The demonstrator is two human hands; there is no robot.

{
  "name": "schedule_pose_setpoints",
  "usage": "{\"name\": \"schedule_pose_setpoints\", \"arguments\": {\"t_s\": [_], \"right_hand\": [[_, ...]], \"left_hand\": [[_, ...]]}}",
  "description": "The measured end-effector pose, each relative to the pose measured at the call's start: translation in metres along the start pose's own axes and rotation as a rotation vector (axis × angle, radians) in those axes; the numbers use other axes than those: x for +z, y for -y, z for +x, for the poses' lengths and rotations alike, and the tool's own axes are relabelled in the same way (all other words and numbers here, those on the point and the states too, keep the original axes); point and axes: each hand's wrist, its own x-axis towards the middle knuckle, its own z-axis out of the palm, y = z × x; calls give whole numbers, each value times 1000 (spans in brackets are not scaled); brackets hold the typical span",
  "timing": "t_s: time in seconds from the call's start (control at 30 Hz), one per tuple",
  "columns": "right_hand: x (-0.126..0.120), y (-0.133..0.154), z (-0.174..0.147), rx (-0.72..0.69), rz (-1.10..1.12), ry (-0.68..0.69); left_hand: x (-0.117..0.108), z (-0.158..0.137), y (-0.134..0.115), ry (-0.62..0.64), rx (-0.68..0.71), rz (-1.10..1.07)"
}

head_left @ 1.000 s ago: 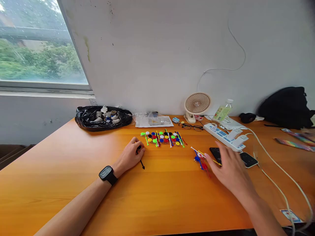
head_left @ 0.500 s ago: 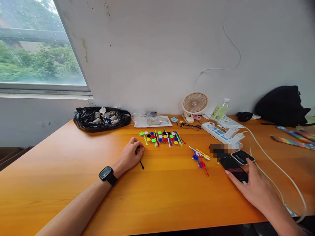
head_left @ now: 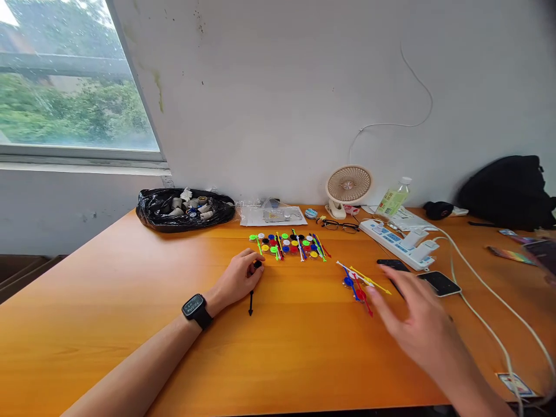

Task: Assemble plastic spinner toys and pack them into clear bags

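Moved since the earlier frame: right hand (head_left: 419, 315), phone (head_left: 392, 265) let go, fingers spread, in front of the strip (head_left: 388, 240). Left hand (head_left: 237, 275): fingers pinching black spinner (head_left: 251, 303), well left of the strip. Loose spinners (head_left: 360, 295) (blue, red, white, yellow): front-left of the strip.

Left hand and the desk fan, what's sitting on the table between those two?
The head view shows multicoloured arrow spinners between the left hand and the desk fan, then black-framed glasses closer to the fan.
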Motion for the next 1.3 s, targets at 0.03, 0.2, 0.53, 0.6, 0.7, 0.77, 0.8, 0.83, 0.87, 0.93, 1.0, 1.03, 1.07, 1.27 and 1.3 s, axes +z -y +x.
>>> {"name": "schedule_pose_setpoints", "arguments": {"t_s": [0.03,0.2,0.53,0.6,0.7,0.77,0.8,0.83,0.87,0.93,1.0,1.03,1.07,1.27,1.3], "right_hand": [[1,24,8,-82,83,107],[38,100,42,-350,376,518],[121,131,53,-680,374,493],[119,130,48,-695,425,510],[119,126,43,-698,511,528],[121,124,42,-695,569,536],[122,124,41,-692,596,539],[123,124,41,-686,617,543],[123,124,41,-675,630,545],[122,124,42,-655,630,547],[118,122,44,-643,610,546],[116,119,46,-631,603,545],[113,116,48,-611,601,543],[109,87,62,-522,562,562],[110,84,63,-515,553,560]], "left_hand": [[1,-1,-3,33,8,-42],[0,-3,-14,105,29,-197],[-5,11,27,-187,-17,120],[-3,12,36,-175,-33,159],[-1,14,41,-157,-79,181],[-1,15,37,-170,-87,176],[-2,16,34,-180,-84,165],[-3,16,29,-187,-72,149],[-4,16,24,-190,-52,128],[-9,15,12,-180,9,79],[-15,11,0,-129,54,31],[-18,9,-5,-72,59,10],[-22,6,-9,11,59,-9],[-45,-4,-17,462,101,-35],[-48,-3,-16,492,101,-51]]}}
